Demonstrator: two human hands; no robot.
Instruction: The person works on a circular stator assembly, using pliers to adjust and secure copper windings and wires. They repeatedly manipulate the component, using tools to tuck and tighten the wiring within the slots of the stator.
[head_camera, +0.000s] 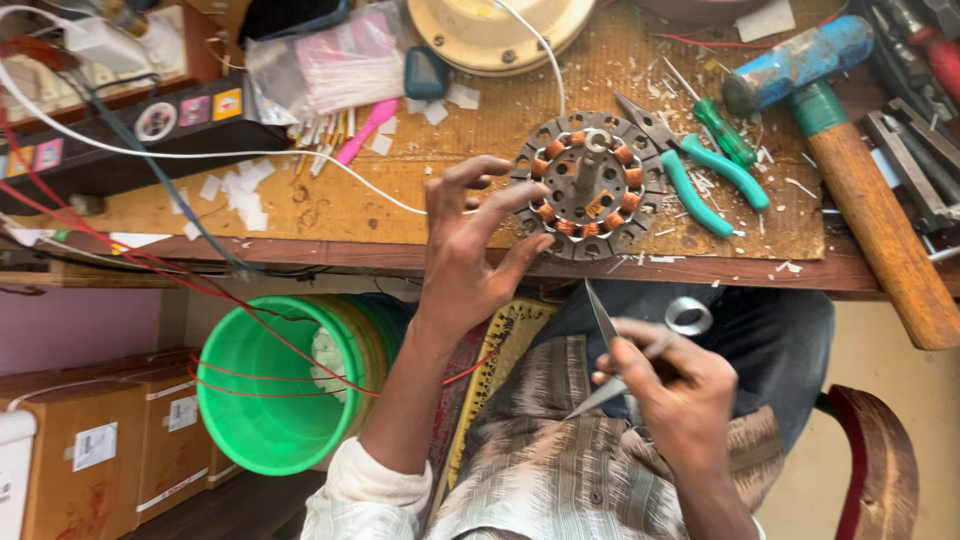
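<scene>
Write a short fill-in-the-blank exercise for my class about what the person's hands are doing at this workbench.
1. The left hand touches the round motor stator with spread ____.
2. The right hand holds a pair of open metal ____.
3. Below the workbench stands a bucket coloured ____.
4. The pliers right of the stator have handles coloured ____.

Missing words: fingers; scissors; green; teal

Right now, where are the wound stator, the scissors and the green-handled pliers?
wound stator (588, 187): head view, on its slotted metal core.
scissors (604, 322): head view, on the upper blade, in the right hand.
green-handled pliers (697, 194): head view, on one handle.
</scene>
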